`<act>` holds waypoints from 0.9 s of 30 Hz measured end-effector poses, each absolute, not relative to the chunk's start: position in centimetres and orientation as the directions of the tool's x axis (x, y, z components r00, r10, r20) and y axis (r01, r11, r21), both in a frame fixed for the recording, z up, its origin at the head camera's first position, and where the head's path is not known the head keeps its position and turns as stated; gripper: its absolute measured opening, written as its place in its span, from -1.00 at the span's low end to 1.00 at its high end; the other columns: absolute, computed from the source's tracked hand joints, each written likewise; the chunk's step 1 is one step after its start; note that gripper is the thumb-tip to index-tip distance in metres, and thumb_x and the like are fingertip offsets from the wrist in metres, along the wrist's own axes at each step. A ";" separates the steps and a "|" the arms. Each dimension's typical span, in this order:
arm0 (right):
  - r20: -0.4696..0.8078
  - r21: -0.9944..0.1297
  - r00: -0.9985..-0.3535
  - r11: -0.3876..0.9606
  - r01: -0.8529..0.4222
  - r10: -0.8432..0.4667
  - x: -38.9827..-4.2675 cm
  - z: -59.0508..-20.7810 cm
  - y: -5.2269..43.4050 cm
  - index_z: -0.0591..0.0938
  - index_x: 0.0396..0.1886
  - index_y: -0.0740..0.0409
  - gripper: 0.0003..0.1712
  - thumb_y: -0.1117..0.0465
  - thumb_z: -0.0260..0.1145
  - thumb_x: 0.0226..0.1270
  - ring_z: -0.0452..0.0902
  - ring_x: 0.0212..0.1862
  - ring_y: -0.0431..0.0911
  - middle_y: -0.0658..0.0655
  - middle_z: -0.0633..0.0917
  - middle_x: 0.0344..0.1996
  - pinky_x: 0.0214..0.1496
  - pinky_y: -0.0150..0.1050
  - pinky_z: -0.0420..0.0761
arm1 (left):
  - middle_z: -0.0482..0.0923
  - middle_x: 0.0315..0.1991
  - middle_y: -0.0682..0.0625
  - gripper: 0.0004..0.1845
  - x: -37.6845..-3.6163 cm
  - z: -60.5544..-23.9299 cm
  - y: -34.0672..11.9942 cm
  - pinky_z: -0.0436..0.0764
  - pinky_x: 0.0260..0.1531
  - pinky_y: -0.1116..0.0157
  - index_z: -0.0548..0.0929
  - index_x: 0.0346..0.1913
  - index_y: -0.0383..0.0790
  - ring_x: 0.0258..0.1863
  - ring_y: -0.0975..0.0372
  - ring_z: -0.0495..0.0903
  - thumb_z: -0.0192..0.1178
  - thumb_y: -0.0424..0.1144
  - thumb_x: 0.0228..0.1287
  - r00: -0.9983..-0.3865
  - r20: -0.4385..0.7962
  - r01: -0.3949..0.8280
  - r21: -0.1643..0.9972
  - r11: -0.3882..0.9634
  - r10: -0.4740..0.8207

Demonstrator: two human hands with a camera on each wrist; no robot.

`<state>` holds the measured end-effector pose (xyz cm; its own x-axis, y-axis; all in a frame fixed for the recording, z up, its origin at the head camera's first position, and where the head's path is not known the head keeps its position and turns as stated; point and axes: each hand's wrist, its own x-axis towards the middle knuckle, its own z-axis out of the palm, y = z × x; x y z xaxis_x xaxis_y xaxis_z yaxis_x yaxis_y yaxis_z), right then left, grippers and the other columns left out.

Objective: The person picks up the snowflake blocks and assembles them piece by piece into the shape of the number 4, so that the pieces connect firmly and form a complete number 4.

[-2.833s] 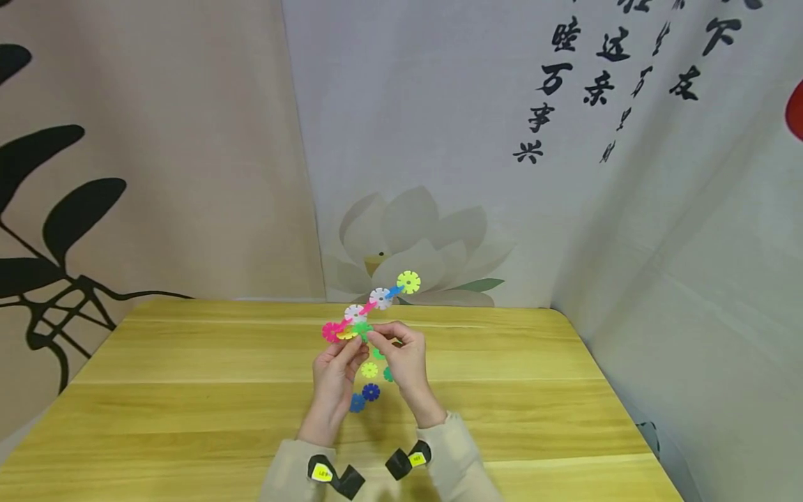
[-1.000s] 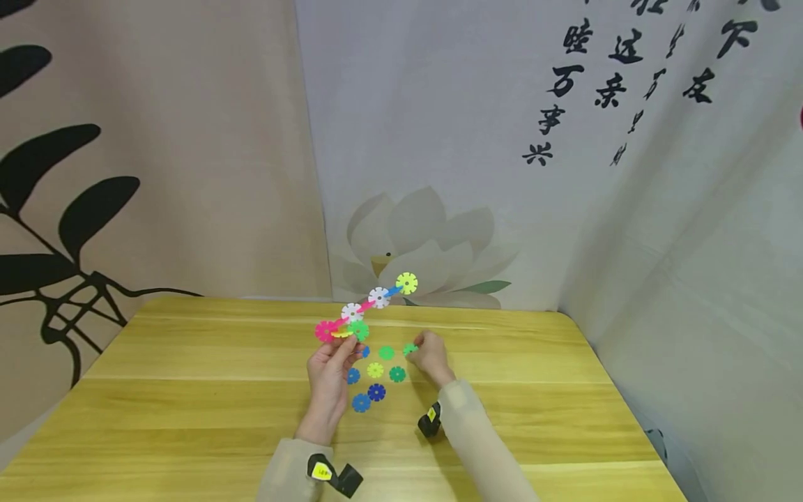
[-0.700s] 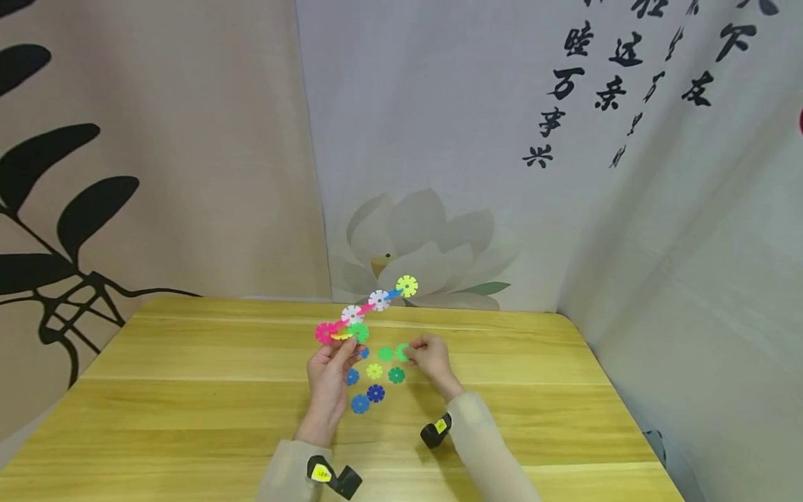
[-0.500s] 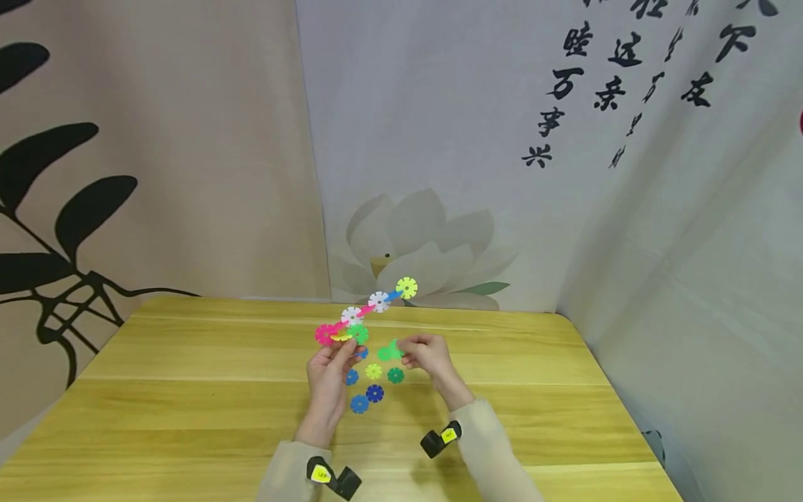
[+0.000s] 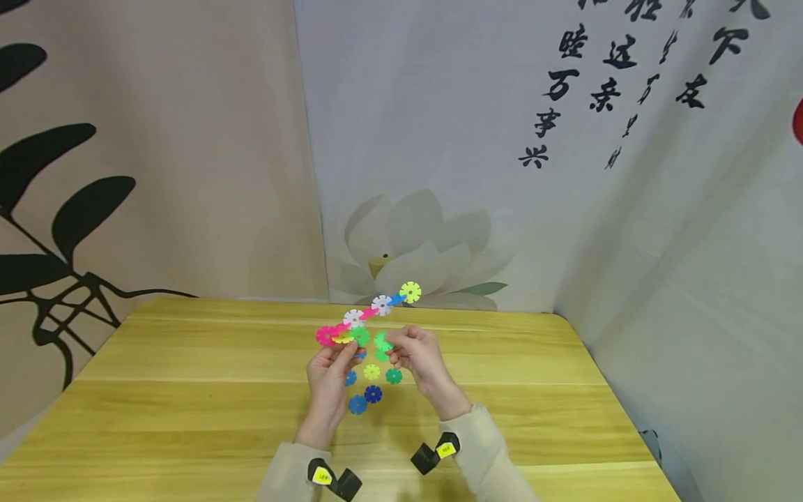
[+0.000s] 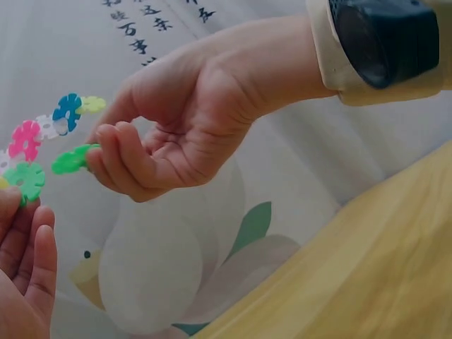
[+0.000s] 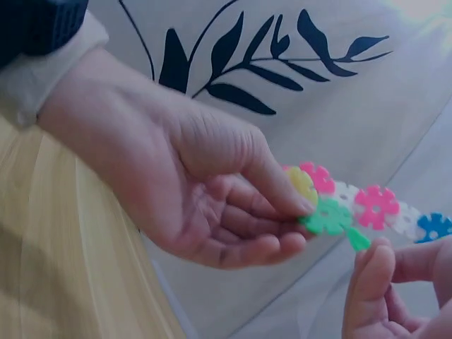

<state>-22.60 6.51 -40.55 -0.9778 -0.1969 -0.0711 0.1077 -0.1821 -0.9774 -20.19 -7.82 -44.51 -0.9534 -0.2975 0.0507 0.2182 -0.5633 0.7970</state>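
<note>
Two hands are up over the wooden tabletop (image 5: 188,390), near each other but not touching. The left hand (image 5: 328,387) pinches a long chain of flower discs (image 5: 381,305) close to its green end disc (image 5: 360,336). After the green comes a yellow disc seen almost from its edge, then pink, pink, white, pink, white, blue and a bright yellow one at the far tip. That tip sticks up and away to the right.

The right hand (image 5: 426,359) pinches one loose green disc (image 5: 380,340) by its edge, with the thumb on it. This disc is just beside the green end of the chain, and the left wrist view shows a small gap between them.

More discs lie on the tabletop below the hands. I can see a pale yellow disc (image 5: 372,371), a darker green disc (image 5: 394,376), a dark blue disc (image 5: 373,394) and a lighter blue disc (image 5: 357,404) that is close to the dark blue one. Another blue one is partly hidden by the left hand.

Both arms have cream sleeves (image 5: 291,474). Behind the tabletop hangs cloth with a big pale flower (image 5: 414,230) and black leaves (image 5: 94,202).
</note>
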 end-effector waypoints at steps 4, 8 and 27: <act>-0.078 -0.972 -0.975 -0.202 0.121 -0.207 -22.3 -40.3 6.1 0.49 -0.56 0.14 -0.80 0.37 0.20 0.25 0.42 -0.70 -0.30 -0.04 0.57 -0.73 -0.66 -0.56 0.45 | 0.66 -0.57 0.02 -0.84 -20.1 -44.5 -7.7 0.67 -0.39 0.41 0.65 -0.48 -0.28 -0.54 0.31 0.64 0.17 -0.54 0.19 -0.949 0.078 0.237 0.813 -0.532 -0.304; -0.091 -0.967 -0.970 -0.212 0.140 -0.227 -22.1 -40.1 6.0 0.46 -0.53 0.16 -0.83 0.36 0.19 0.26 0.41 -0.71 -0.31 -0.05 0.57 -0.74 -0.68 -0.57 0.43 | 0.66 -0.58 0.02 -0.94 -20.1 -44.6 -7.7 0.67 -0.38 0.40 0.61 -0.45 -0.42 -0.55 0.32 0.64 0.22 -0.51 0.15 -0.944 0.110 0.259 0.832 -0.490 -0.312; -0.157 -0.950 -0.967 -0.236 0.203 -0.201 -21.3 -40.0 4.8 0.42 -0.52 0.19 -0.82 0.39 0.18 0.27 0.44 -0.73 -0.31 -0.02 0.54 -0.75 -0.68 -0.56 0.49 | 0.64 -0.61 0.16 -0.66 -19.8 -45.4 -7.8 0.63 -0.44 0.48 0.66 -0.51 -0.10 -0.58 0.37 0.63 0.17 -0.66 0.07 -0.874 0.310 0.431 0.850 -0.303 -0.373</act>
<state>-21.27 4.83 -40.00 -0.9670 -0.2005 -0.1572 0.2034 -0.2358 -0.9503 -19.84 -7.78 -45.43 -0.8742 -0.3734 0.3104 0.4310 -0.3025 0.8501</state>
